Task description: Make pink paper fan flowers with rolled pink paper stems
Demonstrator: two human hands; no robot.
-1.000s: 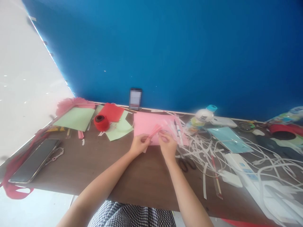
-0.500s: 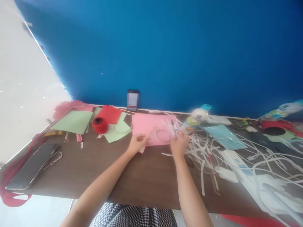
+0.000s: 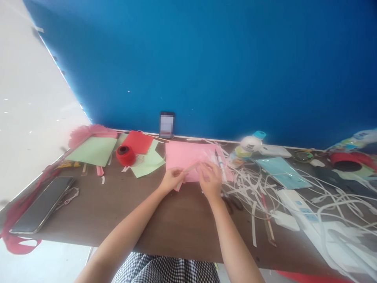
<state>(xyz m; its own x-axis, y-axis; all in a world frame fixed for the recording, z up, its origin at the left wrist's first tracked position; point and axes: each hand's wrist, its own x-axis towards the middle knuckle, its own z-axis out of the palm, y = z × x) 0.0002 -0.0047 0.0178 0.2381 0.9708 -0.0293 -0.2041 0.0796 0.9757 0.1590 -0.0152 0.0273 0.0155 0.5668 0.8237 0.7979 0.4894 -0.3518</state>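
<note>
My left hand is closed in a pinch on a narrow pale pink paper strip, whose lower end pokes out below the fingers. The strip slants up to the right over a pink sheet of paper lying on the table. At the strip's upper end are the fingertips of my right hand, bent together on it; slight blur softens their exact grip. Just right of that hand, pens lie on the pink sheet's edge. Dark scissor-like handles rest beside my right wrist.
To the left are a red ribbon roll, green paper and a large phone. A small phone leans on the blue wall. On the right are a bottle, tangled white strips, cables and a power strip.
My right hand has moved left from the pens to the upper end of the paper strip. My left hand keeps its pinch on the strip. The view has shifted slightly.
</note>
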